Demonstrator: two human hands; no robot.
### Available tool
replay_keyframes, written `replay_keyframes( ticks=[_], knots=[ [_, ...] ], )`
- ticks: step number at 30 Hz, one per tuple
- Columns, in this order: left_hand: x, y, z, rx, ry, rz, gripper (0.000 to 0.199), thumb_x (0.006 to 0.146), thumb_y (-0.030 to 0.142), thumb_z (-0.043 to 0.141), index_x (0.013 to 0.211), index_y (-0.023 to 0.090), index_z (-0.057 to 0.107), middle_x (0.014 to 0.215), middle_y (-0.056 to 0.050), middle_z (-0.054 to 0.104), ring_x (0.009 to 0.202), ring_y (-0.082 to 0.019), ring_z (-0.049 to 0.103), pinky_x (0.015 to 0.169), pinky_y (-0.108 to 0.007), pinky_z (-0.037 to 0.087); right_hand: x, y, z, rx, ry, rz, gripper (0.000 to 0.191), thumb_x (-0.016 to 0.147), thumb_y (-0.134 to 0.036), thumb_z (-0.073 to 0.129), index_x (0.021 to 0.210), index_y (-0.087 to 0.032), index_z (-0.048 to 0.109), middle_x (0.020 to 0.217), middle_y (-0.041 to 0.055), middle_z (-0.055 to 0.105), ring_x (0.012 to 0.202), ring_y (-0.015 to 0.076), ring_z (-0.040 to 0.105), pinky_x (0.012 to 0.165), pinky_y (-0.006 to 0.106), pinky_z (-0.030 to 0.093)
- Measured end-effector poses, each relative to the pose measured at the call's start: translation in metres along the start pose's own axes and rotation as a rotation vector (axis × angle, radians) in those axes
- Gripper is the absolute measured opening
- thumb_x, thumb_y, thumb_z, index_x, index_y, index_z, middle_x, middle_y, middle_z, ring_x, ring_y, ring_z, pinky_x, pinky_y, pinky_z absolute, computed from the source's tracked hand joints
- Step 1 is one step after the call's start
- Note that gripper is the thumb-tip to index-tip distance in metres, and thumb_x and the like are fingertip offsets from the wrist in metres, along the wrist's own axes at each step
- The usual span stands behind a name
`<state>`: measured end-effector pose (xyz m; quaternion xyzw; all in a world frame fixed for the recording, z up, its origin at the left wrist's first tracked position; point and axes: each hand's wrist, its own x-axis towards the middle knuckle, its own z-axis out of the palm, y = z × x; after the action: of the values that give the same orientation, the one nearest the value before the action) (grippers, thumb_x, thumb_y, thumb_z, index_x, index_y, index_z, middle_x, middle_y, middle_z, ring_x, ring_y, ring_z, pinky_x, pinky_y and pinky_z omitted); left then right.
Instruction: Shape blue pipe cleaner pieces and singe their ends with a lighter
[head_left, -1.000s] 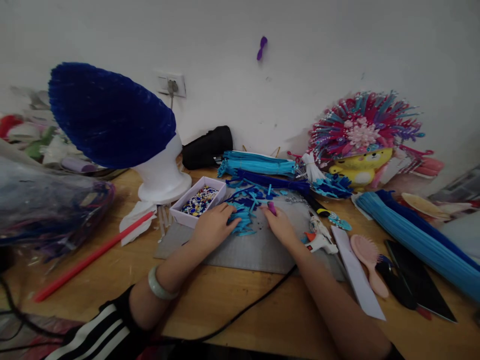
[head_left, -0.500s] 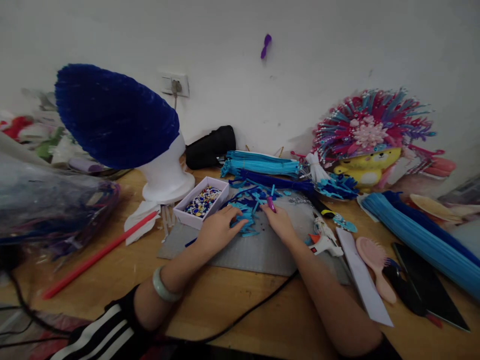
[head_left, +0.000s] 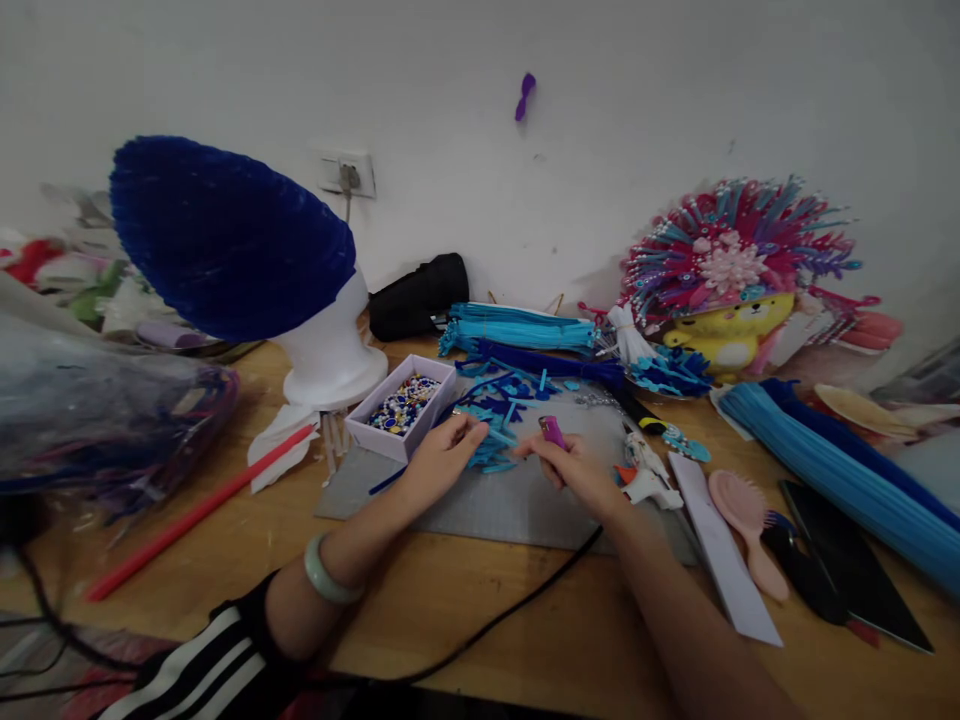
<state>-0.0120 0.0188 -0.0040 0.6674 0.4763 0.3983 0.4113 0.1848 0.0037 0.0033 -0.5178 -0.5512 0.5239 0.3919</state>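
My right hand [head_left: 566, 462] is closed on a small purple lighter [head_left: 553, 431], over the grey mat [head_left: 510, 510]. Beside the light blue pieces [head_left: 495, 445], my left hand [head_left: 446, 455] has its fingers drawn together; something tiny shows at the fingertips, too small to name. More dark and light blue cut pieces [head_left: 517, 385] lie scattered behind the hands. A pale box [head_left: 415, 432] of mixed beads stands just left of the left hand.
On the left, a white head stand [head_left: 334, 345] bears a big dark blue shape [head_left: 232, 240]. A red stick [head_left: 202, 515] lies before it. To the right are a glue gun [head_left: 649, 475], white strip [head_left: 724, 550], pink brush [head_left: 746, 515] and blue bundles [head_left: 840, 470].
My left fingers have left the light blue pile and drawn together. My right hand has pulled back to the right and turned, with the purple lighter still in it.
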Motion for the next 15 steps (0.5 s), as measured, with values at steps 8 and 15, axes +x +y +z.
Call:
replay_keyframes(
  ticks=[8, 15],
  knots=[
    [0.001, -0.003, 0.003, -0.027, -0.094, -0.032, 0.032, 0.086, 0.046, 0.045, 0.063, 0.022, 0.046, 0.059, 0.005, 0.04, 0.06, -0.014, 0.041, 0.06, -0.027, 0.034, 0.005, 0.009, 0.006, 0.134, 0.078, -0.004, 0.034, 0.074, -0.053, 0.066, 0.07, -0.019, 0.065, 0.039, -0.0083, 0.034, 0.039, 0.0089, 0.029, 0.044, 0.025, 0.02],
    [-0.001, -0.007, 0.011, -0.139, -0.152, -0.043, 0.036, 0.084, 0.051, 0.045, 0.064, 0.021, 0.048, 0.059, 0.005, 0.043, 0.054, -0.012, 0.037, 0.053, -0.026, 0.031, 0.009, 0.015, 0.015, 0.239, 0.03, 0.069, 0.045, 0.061, -0.06, 0.076, 0.061, -0.02, 0.056, 0.036, -0.0107, 0.03, 0.035, 0.005, 0.02, 0.039, 0.023, 0.012]
  ],
)
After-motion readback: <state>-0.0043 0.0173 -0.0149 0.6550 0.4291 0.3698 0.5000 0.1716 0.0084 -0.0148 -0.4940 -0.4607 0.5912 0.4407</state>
